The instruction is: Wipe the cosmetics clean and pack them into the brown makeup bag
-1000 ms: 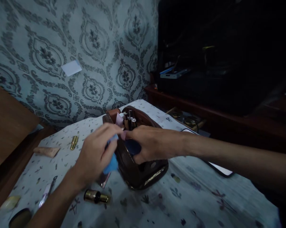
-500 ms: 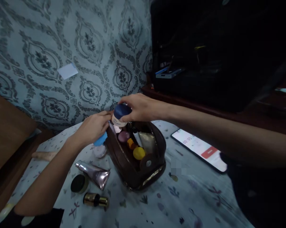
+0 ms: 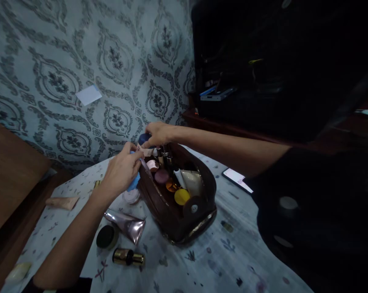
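A brown cosmetic bag stands unzipped on the table. My right hand is closed around a blue-lidded jar with a pale body at the bag's far end. Just beside it, my left hand grips the bag's far-left rim with bent fingers. A light blue item, its kind unclear, shows under that hand. Inside the bag lie a yellow round lid, an orange piece, a mauve round item, a pale tube and some dark, slim items.
Left of the bag lie a metallic pink tube, a dark-lidded jar, a gold and black bottle, a clear round container and a beige tube. A phone lies at the right. Patterned wall rises behind.
My right hand has carried the blue-lidded jar left, closer to my left hand and the bag's far-left rim. The right sleeve now covers part of the phone.
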Demonstrator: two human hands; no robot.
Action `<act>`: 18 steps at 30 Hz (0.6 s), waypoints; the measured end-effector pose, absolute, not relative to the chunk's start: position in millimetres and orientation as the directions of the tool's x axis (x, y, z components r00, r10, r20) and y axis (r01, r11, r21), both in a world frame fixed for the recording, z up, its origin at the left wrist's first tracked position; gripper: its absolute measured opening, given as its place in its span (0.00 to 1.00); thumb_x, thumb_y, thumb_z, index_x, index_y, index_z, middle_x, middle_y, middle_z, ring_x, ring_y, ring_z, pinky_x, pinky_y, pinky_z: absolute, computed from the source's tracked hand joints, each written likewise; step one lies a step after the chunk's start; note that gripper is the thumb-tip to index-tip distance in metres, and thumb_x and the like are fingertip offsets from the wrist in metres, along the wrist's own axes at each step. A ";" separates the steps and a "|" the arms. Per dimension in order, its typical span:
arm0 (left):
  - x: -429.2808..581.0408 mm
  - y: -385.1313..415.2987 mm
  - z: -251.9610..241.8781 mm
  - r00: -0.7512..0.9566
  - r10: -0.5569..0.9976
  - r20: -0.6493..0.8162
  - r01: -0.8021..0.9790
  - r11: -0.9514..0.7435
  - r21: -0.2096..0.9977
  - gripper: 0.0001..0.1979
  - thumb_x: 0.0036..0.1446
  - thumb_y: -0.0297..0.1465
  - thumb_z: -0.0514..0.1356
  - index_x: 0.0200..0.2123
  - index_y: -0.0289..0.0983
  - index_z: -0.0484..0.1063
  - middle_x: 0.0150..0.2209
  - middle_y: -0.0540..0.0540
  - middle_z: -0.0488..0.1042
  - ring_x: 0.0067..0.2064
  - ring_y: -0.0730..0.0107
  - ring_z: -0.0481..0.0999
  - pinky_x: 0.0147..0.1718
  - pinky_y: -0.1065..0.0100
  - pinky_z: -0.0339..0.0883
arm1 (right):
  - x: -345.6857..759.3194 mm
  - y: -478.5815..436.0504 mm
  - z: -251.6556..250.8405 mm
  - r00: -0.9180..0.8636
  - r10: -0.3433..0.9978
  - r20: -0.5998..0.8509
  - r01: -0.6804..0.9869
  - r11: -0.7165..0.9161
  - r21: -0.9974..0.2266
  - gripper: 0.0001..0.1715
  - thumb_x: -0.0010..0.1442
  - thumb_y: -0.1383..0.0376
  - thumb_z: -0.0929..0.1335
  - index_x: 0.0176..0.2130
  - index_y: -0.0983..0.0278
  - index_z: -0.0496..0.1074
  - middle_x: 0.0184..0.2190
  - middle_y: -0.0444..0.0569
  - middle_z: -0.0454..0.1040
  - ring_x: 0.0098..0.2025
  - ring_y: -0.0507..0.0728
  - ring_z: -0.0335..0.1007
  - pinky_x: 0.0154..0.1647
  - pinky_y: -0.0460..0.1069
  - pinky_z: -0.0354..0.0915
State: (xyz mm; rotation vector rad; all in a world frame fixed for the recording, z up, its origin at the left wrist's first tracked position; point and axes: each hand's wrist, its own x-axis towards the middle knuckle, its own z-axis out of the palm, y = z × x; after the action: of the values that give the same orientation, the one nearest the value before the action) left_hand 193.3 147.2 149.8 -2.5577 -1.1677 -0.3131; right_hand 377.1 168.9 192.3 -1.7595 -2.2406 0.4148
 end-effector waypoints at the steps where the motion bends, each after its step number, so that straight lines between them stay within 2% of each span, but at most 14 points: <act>1: 194.5 145.2 150.1 0.626 0.711 0.322 0.778 -0.596 -0.197 0.16 0.63 0.28 0.49 0.44 0.39 0.77 0.50 0.40 0.68 0.42 0.59 0.75 0.39 0.60 0.71 | 374.1 170.5 191.5 -0.242 0.970 0.011 0.906 0.230 -0.354 0.26 0.60 0.56 0.71 0.51 0.71 0.76 0.42 0.56 0.81 0.39 0.58 0.78 0.34 0.46 0.67; 4: 197.3 141.8 150.0 0.609 0.725 0.323 0.793 -0.567 -0.222 0.16 0.64 0.27 0.49 0.45 0.39 0.77 0.49 0.41 0.67 0.41 0.60 0.74 0.36 0.62 0.70 | 367.9 177.6 187.8 -0.288 0.958 0.009 0.931 0.282 -0.231 0.28 0.59 0.56 0.71 0.52 0.73 0.76 0.48 0.59 0.79 0.48 0.61 0.76 0.39 0.47 0.67; 6: 197.8 142.2 149.2 0.621 0.709 0.334 0.783 -0.580 -0.225 0.16 0.64 0.27 0.49 0.43 0.39 0.77 0.48 0.41 0.67 0.42 0.59 0.73 0.35 0.63 0.69 | 365.9 183.0 186.5 -0.324 0.946 -0.003 0.932 0.318 -0.174 0.28 0.59 0.57 0.71 0.53 0.73 0.75 0.49 0.59 0.78 0.49 0.61 0.75 0.41 0.47 0.67; 9: 197.4 144.3 148.3 0.644 0.684 0.342 0.763 -0.605 -0.226 0.15 0.63 0.27 0.49 0.41 0.39 0.77 0.47 0.41 0.68 0.43 0.60 0.73 0.35 0.65 0.69 | 363.9 187.7 186.4 -0.354 0.935 -0.026 0.927 0.347 -0.142 0.26 0.58 0.60 0.72 0.52 0.73 0.76 0.47 0.56 0.79 0.47 0.59 0.75 0.41 0.46 0.67; 12: 197.9 144.9 148.7 0.647 0.688 0.328 0.761 -0.604 -0.234 0.15 0.63 0.27 0.50 0.40 0.40 0.76 0.47 0.42 0.69 0.44 0.61 0.73 0.35 0.66 0.69 | 360.1 187.0 183.2 -0.424 0.902 -0.078 0.904 0.416 -0.094 0.27 0.51 0.61 0.75 0.49 0.72 0.77 0.46 0.55 0.80 0.46 0.60 0.75 0.42 0.46 0.67; 15: 199.5 144.3 148.9 0.639 0.700 0.319 0.768 -0.601 -0.220 0.14 0.63 0.27 0.49 0.40 0.40 0.76 0.48 0.42 0.69 0.44 0.59 0.73 0.36 0.64 0.69 | 354.0 186.5 173.6 -0.430 0.899 -0.082 0.903 0.427 -0.044 0.32 0.45 0.63 0.77 0.50 0.70 0.77 0.49 0.58 0.78 0.49 0.63 0.75 0.44 0.48 0.68; 18: 201.2 144.5 148.0 0.644 0.691 0.328 0.763 -0.610 -0.215 0.14 0.63 0.26 0.49 0.39 0.40 0.76 0.47 0.42 0.70 0.45 0.58 0.73 0.36 0.64 0.69 | 349.0 189.8 161.9 -0.426 0.904 -0.030 0.905 0.425 -0.031 0.34 0.46 0.64 0.76 0.53 0.70 0.75 0.53 0.63 0.76 0.53 0.69 0.74 0.47 0.54 0.69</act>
State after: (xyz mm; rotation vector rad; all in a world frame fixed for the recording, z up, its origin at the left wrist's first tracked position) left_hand 201.2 144.5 148.0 -2.5314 -1.1592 -0.3027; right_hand 349.0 189.8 161.9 -1.6880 -2.6589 0.0663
